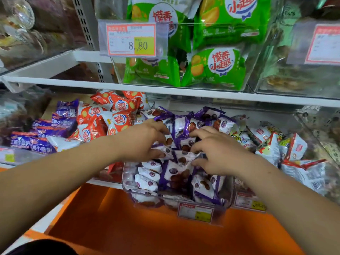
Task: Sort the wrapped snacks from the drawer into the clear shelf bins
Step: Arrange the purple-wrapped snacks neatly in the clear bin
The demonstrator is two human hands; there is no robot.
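The clear bin [128, 181] at the shelf edge is heaped with purple-and-white packets [176, 173] — a careless shove could likely spill some over its front wall. Both arms reach in; the left hand [147, 140] and right hand [217, 150] curl over the heap, each pinching packets. Orange packets [117, 115] behind crowd close — mixing looks possible.

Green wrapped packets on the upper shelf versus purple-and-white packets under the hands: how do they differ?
Colour: the green wrapped snack packets are bright green; the purple-and-white wrapped snack packets are white with purple edges.
Size: the green ones look larger than the purple ones.
Handling: the green ones lie untouched, while the left hand and right hand grip purple ones.
Both kinds sit in clear plastic bins.
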